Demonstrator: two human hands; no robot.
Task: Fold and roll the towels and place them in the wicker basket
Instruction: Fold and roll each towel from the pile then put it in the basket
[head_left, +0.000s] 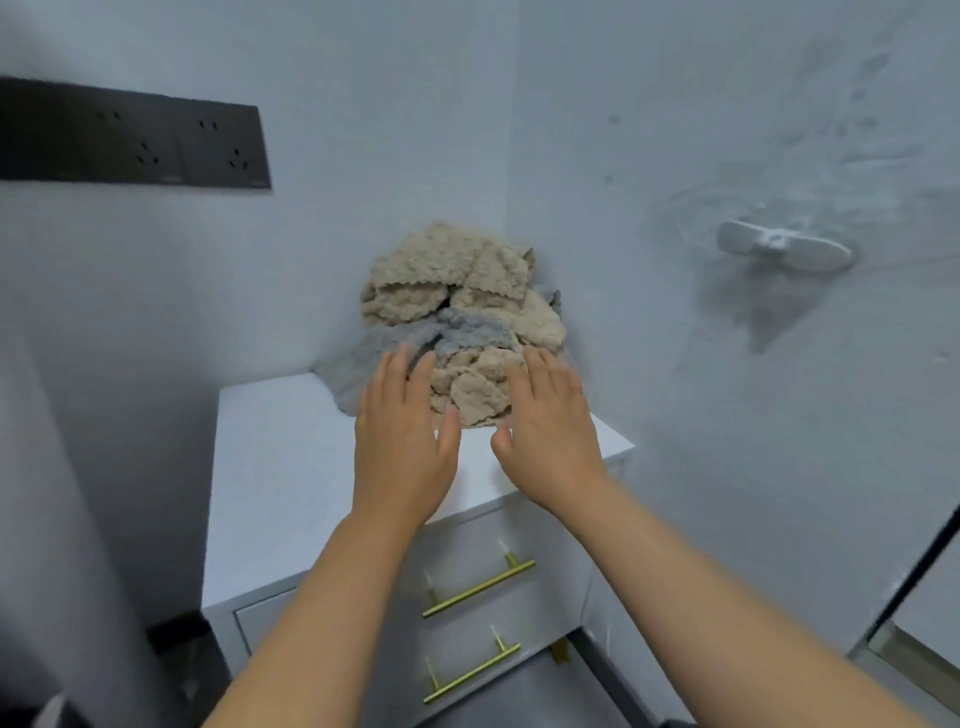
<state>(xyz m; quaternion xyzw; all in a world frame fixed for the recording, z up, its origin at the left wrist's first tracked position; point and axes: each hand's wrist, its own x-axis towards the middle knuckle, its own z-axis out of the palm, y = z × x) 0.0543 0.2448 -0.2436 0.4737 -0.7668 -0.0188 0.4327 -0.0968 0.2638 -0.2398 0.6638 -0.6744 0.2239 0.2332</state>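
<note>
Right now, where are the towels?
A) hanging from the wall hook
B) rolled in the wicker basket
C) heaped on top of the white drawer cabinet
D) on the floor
C: the crumpled beige and grey towels lie heaped on top of the white cabinet, in the wall corner, with the left hand and right hand open in front of them.

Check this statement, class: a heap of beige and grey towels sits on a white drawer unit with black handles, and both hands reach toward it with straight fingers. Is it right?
Not quite. The head view shows the handles are gold, not black. The rest holds: beige and grey towels heaped on the white drawer unit, left hand and right hand reaching toward them, fingers straight.
</note>
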